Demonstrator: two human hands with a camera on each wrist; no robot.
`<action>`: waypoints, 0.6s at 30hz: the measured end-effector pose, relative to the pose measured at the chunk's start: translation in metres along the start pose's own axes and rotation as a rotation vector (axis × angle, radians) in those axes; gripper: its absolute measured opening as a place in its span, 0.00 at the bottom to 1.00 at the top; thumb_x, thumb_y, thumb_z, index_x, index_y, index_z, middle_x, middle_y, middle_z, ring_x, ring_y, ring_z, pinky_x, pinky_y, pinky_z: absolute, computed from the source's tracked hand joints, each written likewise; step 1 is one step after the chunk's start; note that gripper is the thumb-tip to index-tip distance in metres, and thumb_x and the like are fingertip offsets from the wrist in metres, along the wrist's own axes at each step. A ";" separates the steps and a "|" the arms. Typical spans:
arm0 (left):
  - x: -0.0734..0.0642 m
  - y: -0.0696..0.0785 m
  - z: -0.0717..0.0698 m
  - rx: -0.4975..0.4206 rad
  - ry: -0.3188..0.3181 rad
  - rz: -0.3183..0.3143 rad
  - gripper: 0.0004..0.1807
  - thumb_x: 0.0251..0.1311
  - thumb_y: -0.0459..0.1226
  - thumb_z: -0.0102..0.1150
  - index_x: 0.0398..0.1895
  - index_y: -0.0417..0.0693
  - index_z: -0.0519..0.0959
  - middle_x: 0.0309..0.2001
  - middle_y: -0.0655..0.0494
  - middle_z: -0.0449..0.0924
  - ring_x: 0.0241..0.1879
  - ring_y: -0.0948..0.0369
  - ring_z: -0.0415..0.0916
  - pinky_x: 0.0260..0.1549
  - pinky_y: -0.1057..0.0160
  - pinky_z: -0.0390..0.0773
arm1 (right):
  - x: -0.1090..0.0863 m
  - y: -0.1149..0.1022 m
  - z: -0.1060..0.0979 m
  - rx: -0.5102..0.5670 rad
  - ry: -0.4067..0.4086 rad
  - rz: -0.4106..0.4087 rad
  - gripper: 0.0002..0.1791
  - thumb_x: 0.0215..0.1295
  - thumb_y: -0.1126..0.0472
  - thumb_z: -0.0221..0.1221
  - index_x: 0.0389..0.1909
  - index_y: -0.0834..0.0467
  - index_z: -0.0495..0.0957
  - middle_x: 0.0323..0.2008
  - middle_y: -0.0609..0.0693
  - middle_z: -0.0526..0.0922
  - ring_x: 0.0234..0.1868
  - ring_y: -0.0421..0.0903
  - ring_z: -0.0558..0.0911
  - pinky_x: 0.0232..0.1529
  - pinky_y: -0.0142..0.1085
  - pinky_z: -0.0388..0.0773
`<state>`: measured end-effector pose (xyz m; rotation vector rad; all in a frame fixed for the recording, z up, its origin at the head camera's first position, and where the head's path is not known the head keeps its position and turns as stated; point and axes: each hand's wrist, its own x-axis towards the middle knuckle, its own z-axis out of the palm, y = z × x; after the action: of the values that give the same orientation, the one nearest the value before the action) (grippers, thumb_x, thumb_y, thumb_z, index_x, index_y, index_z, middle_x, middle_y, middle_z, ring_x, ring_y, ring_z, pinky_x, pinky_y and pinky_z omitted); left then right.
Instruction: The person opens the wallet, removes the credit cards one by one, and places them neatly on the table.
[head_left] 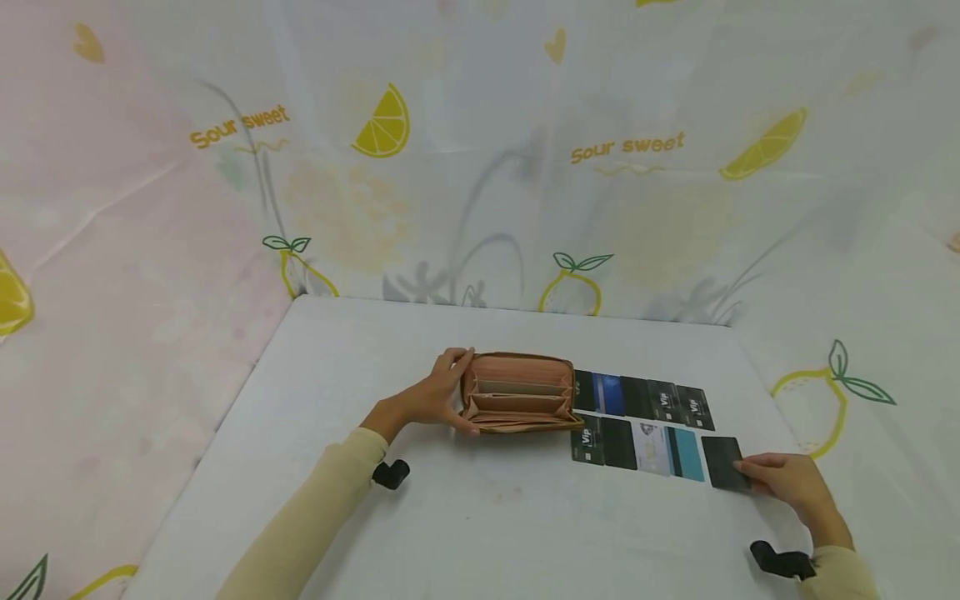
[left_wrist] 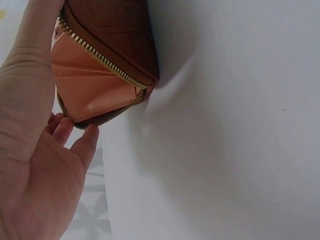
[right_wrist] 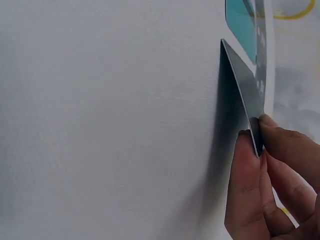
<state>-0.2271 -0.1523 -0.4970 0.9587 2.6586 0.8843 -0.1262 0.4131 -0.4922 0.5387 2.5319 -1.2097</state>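
Note:
A brown zip-around wallet stands unzipped on the white table, its compartments showing. My left hand grips its left end, thumb at the near edge and fingers at the far edge. In the left wrist view, a brass-toned zipper runs along the mouth of the wallet, next to the left hand. Over at the right, my right hand pinches a dark card by its right edge. The right wrist view shows this card tilted, one side raised off the table, between thumb and fingers of the right hand.
Two rows of cards lie right of the wallet. The back row has a blue card and several black ones; the front row includes a black VIP card, a white card and a teal card. Lemon-printed cloth hangs around the table.

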 end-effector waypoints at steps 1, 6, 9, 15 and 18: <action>0.000 0.000 0.000 -0.003 0.001 0.001 0.76 0.35 0.61 0.77 0.77 0.38 0.37 0.72 0.45 0.40 0.70 0.49 0.43 0.63 0.47 0.62 | 0.000 0.001 0.001 -0.003 0.002 0.008 0.32 0.53 0.46 0.72 0.44 0.72 0.82 0.31 0.51 0.85 0.28 0.42 0.80 0.28 0.34 0.78; 0.002 0.001 0.001 0.001 0.005 0.012 0.76 0.35 0.62 0.77 0.77 0.37 0.37 0.72 0.45 0.40 0.70 0.49 0.43 0.63 0.48 0.62 | 0.002 0.004 0.008 0.011 0.024 0.044 0.37 0.47 0.42 0.74 0.44 0.72 0.82 0.31 0.52 0.85 0.28 0.41 0.80 0.26 0.32 0.77; 0.002 0.001 0.000 0.012 0.002 0.009 0.76 0.35 0.62 0.77 0.77 0.37 0.37 0.72 0.44 0.40 0.70 0.49 0.43 0.63 0.48 0.62 | 0.003 0.005 0.011 0.017 0.051 0.046 0.35 0.48 0.44 0.74 0.42 0.72 0.82 0.30 0.51 0.85 0.26 0.40 0.81 0.25 0.31 0.77; 0.000 0.002 0.000 0.016 0.004 -0.012 0.76 0.35 0.60 0.78 0.77 0.38 0.37 0.72 0.45 0.40 0.70 0.49 0.43 0.63 0.48 0.62 | 0.001 -0.004 0.015 -0.125 0.121 0.008 0.30 0.51 0.46 0.73 0.39 0.71 0.83 0.24 0.48 0.84 0.23 0.39 0.78 0.25 0.33 0.75; 0.000 0.003 0.000 0.017 0.009 -0.010 0.76 0.35 0.60 0.78 0.77 0.38 0.37 0.72 0.45 0.40 0.70 0.49 0.43 0.63 0.48 0.62 | -0.003 -0.013 0.017 -0.257 0.146 -0.017 0.28 0.52 0.47 0.71 0.36 0.71 0.84 0.18 0.46 0.81 0.21 0.40 0.77 0.26 0.36 0.71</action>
<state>-0.2259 -0.1505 -0.4950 0.9465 2.6801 0.8676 -0.1280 0.3920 -0.4929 0.5614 2.7642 -0.8583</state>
